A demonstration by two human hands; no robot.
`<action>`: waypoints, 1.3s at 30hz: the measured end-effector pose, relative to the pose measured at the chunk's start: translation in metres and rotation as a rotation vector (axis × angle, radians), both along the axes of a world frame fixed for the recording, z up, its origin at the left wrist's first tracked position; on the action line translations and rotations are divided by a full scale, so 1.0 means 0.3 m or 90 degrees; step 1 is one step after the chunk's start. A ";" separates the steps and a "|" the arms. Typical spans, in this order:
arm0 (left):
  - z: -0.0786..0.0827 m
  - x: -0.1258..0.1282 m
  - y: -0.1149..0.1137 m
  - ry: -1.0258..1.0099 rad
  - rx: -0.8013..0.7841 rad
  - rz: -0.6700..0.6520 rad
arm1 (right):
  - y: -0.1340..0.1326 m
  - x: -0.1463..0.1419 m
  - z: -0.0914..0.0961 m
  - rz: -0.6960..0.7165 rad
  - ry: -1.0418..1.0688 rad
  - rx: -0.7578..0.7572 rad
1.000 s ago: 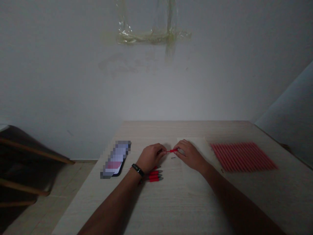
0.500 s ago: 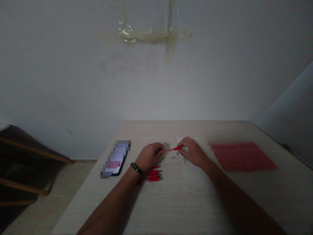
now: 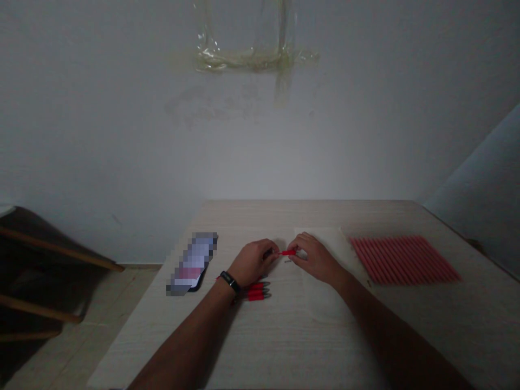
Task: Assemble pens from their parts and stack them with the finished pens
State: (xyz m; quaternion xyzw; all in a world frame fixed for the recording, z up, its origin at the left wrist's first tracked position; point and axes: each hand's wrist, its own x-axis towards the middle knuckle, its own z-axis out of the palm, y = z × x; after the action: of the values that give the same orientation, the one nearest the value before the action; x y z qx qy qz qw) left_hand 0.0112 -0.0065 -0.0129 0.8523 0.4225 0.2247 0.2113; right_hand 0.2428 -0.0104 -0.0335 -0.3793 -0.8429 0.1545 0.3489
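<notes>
Over the middle of the table, my left hand (image 3: pixel 254 261) pinches a thin red pen refill (image 3: pixel 280 253); most of it is hidden by the fingers. My right hand (image 3: pixel 312 255) is closed on a short red pen grip (image 3: pixel 288 253), and the refill's end meets or enters it. Just below my right fingertips lies a small metal piece (image 3: pixel 288 261), perhaps a spring. Several red pens with grey tips (image 3: pixel 257 292) lie side by side beneath my left wrist, partly covered by it.
A phone (image 3: pixel 199 271) lies on the left of the table. To the right, a row of red sticks (image 3: pixel 404 260) lies side by side. A pale translucent sheet (image 3: pixel 325 303) is under my right hand. Wooden furniture (image 3: pixel 40 309) stands at far left, and a wall (image 3: pixel 260 157) rises behind.
My hands have come closer together, the right one moving left and slightly down. Less of the refill shows between the left fingers and the red grip.
</notes>
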 end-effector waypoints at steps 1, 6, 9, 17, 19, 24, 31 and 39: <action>-0.001 0.002 -0.001 -0.001 -0.002 -0.006 | -0.002 -0.007 -0.004 0.006 -0.002 -0.002; 0.000 0.006 -0.003 -0.014 -0.002 -0.010 | 0.003 -0.005 -0.014 0.006 -0.006 -0.022; 0.002 0.004 -0.002 -0.018 0.007 0.004 | 0.013 0.009 -0.016 -0.001 -0.018 -0.026; -0.006 0.001 0.002 -0.016 0.004 -0.013 | 0.013 0.004 -0.027 -0.022 0.003 -0.016; -0.006 0.001 0.002 -0.020 0.002 -0.012 | 0.010 0.002 -0.030 -0.039 0.016 -0.018; -0.005 0.001 0.003 -0.027 0.006 0.001 | 0.010 0.006 -0.025 -0.033 -0.013 -0.031; -0.001 0.000 0.000 -0.020 -0.003 0.003 | 0.010 0.011 -0.013 -0.029 -0.026 -0.024; 0.014 0.001 -0.007 -0.024 0.009 -0.004 | 0.005 0.024 0.006 -0.052 -0.005 -0.025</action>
State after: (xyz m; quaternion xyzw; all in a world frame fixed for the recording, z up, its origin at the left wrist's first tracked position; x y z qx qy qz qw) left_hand 0.0116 -0.0086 -0.0088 0.8509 0.4140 0.2426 0.2138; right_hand 0.2500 -0.0088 -0.0317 -0.4205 -0.8252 0.1549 0.3439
